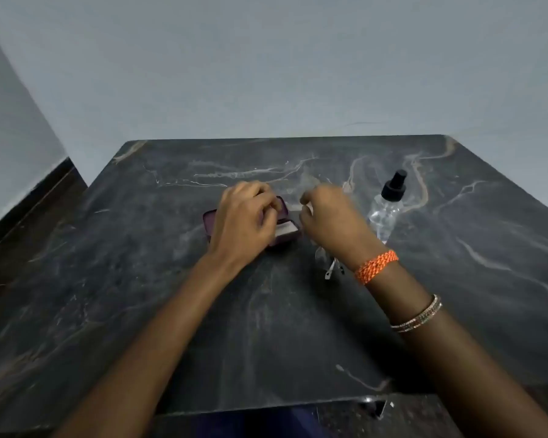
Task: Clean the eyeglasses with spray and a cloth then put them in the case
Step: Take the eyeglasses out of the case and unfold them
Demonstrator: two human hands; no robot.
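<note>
Head view: your left hand (pixel 246 221) curls over the open case (pixel 285 230); right hand (pixel 332 221) pinches something blurred, spray bottle (pixel 385 207) beyond it

A dark marble table (pixel 140 279) with pale veins stands against a plain grey-blue wall (pixel 266 64); at left, a dark wooden floor (pixel 29 210); light is soft.

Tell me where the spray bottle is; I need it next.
In the head view, the spray bottle stands on the dark marble table, right of the right hand, apart from it.
</note>
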